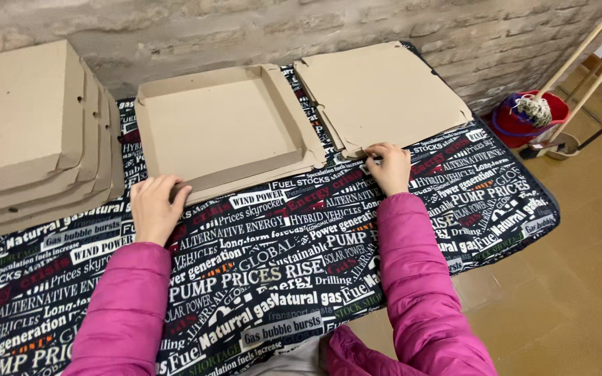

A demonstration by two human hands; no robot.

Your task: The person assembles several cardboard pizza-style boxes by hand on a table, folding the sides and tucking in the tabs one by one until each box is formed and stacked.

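While open cardboard box (221,129) lies flat on printed cloth (266,257), near-left corner is gripped by left hand (156,207), fingers curled over front wall. Right hand (388,167) rests on near edge of attached lid (381,94), fingertips pressed down, nothing clenched. Front wall best kept upright, lid fold kept aligned at hinge. Stack of closed boxes (33,129) sits well left.

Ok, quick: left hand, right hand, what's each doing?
Left hand: fingers curled over the front edge of the open cardboard box.
Right hand: fingertips on the corner of the flat cardboard lid, not clearly gripping.
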